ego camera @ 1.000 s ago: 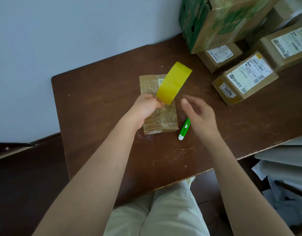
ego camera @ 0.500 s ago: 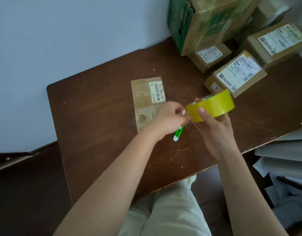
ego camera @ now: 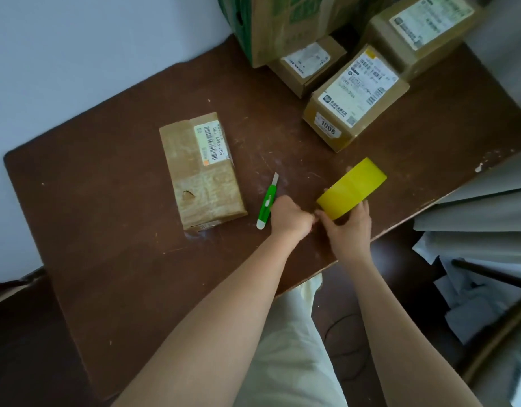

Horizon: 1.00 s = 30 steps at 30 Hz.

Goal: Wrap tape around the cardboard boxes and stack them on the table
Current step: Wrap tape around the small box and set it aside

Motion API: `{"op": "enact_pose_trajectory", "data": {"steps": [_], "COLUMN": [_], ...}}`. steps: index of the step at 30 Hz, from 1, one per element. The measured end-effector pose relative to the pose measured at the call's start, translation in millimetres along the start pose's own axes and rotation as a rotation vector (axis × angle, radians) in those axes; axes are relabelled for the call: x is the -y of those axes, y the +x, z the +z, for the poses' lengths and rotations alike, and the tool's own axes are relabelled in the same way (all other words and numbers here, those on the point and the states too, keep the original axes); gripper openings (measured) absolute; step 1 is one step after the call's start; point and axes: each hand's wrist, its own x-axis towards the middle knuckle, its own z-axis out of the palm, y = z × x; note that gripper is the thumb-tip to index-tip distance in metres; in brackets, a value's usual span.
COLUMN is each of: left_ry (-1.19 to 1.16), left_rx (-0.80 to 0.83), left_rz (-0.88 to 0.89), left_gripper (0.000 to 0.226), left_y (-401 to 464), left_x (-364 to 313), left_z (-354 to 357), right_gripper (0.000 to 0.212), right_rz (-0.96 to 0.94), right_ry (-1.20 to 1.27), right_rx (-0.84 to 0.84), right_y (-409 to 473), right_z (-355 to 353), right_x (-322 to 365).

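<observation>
the right hand (ego camera: pixel 348 230) has its grip curled round the light, stiff roll of yellow tape (ego camera: pixel 351 188) above the bench (ego camera: pixel 106 230), while the left hand (ego camera: pixel 291 217) seems to pinch its sticky end, best held by the edge, with the flat box (ego camera: pixel 200 171) lying well apart to the left.

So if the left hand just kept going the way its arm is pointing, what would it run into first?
Most likely the yellow tape roll. The left hand points up and to the right, its fingers already at the roll's near edge, which the right hand holds. Beyond that stands the box marked 1006; depth is hard to judge.
</observation>
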Motion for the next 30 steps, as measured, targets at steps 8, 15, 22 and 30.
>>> {"op": "enact_pose_trajectory", "data": {"steps": [8, 15, 22, 30], "left_ry": [0.603, 0.869, 0.473, 0.401], "left_rx": [-0.149, -0.070, -0.021, -0.776], "left_rz": [0.191, 0.199, 0.619, 0.812], "left_gripper": [0.015, 0.042, 0.006, 0.015], "left_y": [-1.5, 2.4, -16.3, -11.8], "left_x": [-10.2, 2.5, 1.8, 6.6], "left_z": [8.0, -12.7, -50.2, -143.4], "right_gripper": [0.064, 0.067, 0.077, 0.027], "right_rz": [-0.064, -0.055, 0.234, 0.514], "right_ry": [-0.083, -0.143, -0.148, 0.192], "right_rx": [-0.017, -0.057, -0.262, -0.381], "right_y": [-3.4, -3.4, -21.0, -65.8], "right_z": [16.7, 23.2, 39.9, 59.5], "right_x": [-12.6, -9.5, 15.6, 53.4]}}
